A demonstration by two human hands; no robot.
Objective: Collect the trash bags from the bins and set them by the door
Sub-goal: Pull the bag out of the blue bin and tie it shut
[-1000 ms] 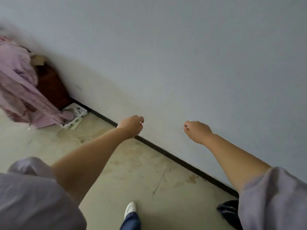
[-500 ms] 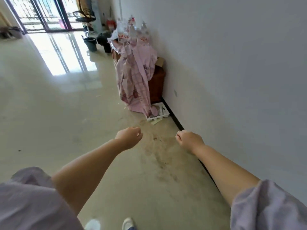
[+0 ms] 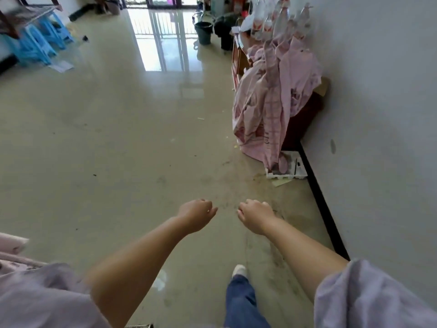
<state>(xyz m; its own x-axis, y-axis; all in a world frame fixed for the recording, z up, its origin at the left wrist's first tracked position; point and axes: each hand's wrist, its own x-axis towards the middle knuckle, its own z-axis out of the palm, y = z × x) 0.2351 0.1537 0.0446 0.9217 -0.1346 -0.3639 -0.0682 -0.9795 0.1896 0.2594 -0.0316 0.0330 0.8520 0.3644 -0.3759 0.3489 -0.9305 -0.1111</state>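
Two round plastic bins stand at twelve o'clock: one dark green bucket-shaped bin (image 3: pixel 203 31) and one black bin (image 3: pixel 223 31). At one o'clock hangs one pink checked cloth (image 3: pixel 272 102), with at least five clear red-labelled plastic bottles (image 3: pixel 279 17). One white plastic tray (image 3: pixel 298 170) lies at two o'clock. The blue plastic stools (image 3: pixel 35 43) at ten o'clock are too blurred to count.

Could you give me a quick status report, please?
Hands: left hand, right hand empty, loosely curled. Black bin and dark bucket far ahead by the right wall; no bag in hand. Pink cloth and white tray flank the route.
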